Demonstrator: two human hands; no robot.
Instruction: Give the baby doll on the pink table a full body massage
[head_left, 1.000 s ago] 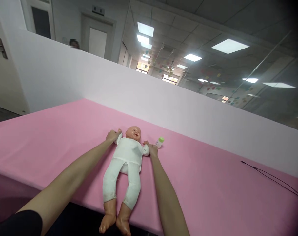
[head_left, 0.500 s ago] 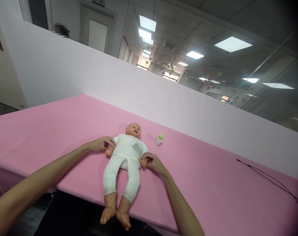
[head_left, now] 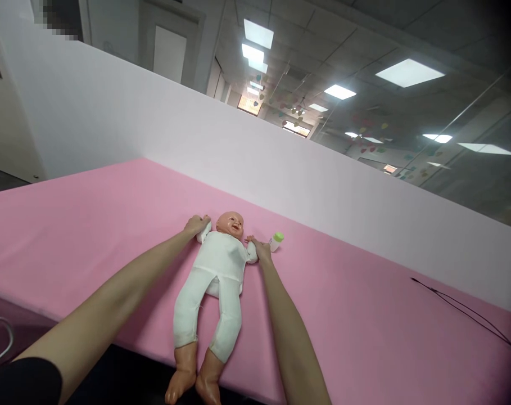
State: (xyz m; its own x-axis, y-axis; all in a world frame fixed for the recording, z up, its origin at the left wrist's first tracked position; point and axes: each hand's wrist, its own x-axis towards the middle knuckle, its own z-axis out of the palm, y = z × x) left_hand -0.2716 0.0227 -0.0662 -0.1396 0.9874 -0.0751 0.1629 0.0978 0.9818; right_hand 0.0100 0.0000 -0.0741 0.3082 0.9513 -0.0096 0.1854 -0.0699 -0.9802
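A baby doll (head_left: 219,256) with a white cloth body lies on its back on the pink tabletop (head_left: 356,315), its feet over the near edge. My left hand (head_left: 196,225) is closed around the doll's arm on the left, which is bent up beside its head. On the other side, my right hand (head_left: 261,250) grips the other arm, also raised near the head. Both doll hands show just past my fingers. Right behind my right hand stands a small bottle (head_left: 276,241) with a green cap, partly covered by that hand.
A white partition (head_left: 221,146) runs along the table's far side. On the right lies a thin black cable (head_left: 461,309). A white door (head_left: 6,118) is at the far left, and part of a person's head (head_left: 63,17) shows beyond the partition.
Both my hands have moved up, away from me, and the doll's arms have gone from lying along its sides to raised beside its head. The person beyond the partition has moved left.
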